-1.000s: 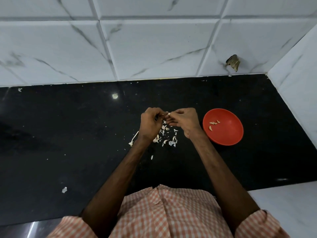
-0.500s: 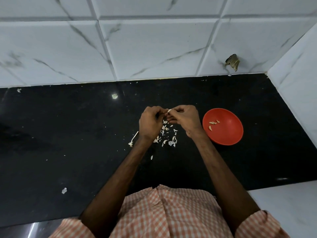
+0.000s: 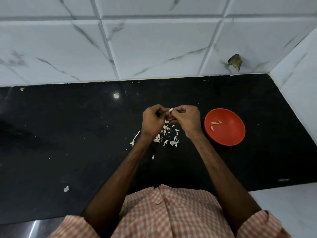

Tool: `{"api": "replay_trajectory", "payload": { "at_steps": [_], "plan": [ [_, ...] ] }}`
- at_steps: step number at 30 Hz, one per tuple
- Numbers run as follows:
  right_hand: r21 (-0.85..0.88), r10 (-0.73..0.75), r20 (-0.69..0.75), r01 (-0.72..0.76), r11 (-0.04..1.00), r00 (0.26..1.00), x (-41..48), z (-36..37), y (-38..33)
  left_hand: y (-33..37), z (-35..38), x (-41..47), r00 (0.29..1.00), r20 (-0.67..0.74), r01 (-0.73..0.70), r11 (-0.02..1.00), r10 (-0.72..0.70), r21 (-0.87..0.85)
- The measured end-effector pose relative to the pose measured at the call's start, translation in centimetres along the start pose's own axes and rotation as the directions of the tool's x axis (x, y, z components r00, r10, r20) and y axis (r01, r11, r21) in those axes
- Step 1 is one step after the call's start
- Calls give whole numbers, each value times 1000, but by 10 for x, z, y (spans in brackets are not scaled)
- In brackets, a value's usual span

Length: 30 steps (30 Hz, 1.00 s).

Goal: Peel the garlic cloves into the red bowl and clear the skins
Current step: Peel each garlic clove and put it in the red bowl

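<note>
- Head view: two hands meet over the black countertop (image 3: 68,134). The left hand (image 3: 152,120) and right hand (image 3: 186,117) have their fingers curled inward and their fingertips almost touch.
- One garlic clove (image 3: 171,110) is pinched between the two hands' fingertips, above the counter and left of the bowl. Only a small pale end shows, so I cannot tell its long axis or which way it points.
- One red bowl (image 3: 229,134) stands upright on the counter just right of the right hand, apart from it.
- The bowl holds about four peeled cloves (image 3: 212,128) on its left side. Two lie so close together that the count is unsure. The lowest runs roughly toward and away from the person, and the others lie more crosswise.
- A loose pile of skins (image 3: 169,137) lies on the counter under and between the wrists, too many to count. One stray scrap (image 3: 153,156) lies nearer the person.
- One thin pale stalk (image 3: 135,139) lies tilted just left of the left wrist.
- One more white scrap (image 3: 66,189) lies well apart, to the near left.
- A marbled tile wall (image 3: 154,48) backs the counter, with one chipped spot (image 3: 235,61) at the right.
</note>
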State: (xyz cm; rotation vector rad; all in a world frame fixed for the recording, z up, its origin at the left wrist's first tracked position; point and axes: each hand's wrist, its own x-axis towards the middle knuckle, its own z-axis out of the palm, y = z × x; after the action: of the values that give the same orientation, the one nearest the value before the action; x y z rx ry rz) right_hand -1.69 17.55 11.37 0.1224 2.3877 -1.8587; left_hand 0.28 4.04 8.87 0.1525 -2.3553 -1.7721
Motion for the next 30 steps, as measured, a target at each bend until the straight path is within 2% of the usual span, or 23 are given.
{"api": "replay_trajectory", "payload": {
  "at_steps": [7,10,20,25,30],
  "plan": [
    [55,-8,110,2,998,994,1,-5,-1,0,-3,-1,996,-11,84,986,-87,-146],
    [53,-26,93,21,998,995,0,-5,-1,1,-4,-2,995,8,103,977,-104,-184],
    [21,-46,18,45,999,999,3,1,-1,2,-2,0,998,-10,65,988,-67,-143],
    [98,-35,147,21,995,989,4,-6,0,3,-5,1,994,2,111,971,-113,-213],
    [86,-28,186,13,996,982,6,-10,1,2,-9,2,992,38,123,971,-118,-206]
  ]
}}
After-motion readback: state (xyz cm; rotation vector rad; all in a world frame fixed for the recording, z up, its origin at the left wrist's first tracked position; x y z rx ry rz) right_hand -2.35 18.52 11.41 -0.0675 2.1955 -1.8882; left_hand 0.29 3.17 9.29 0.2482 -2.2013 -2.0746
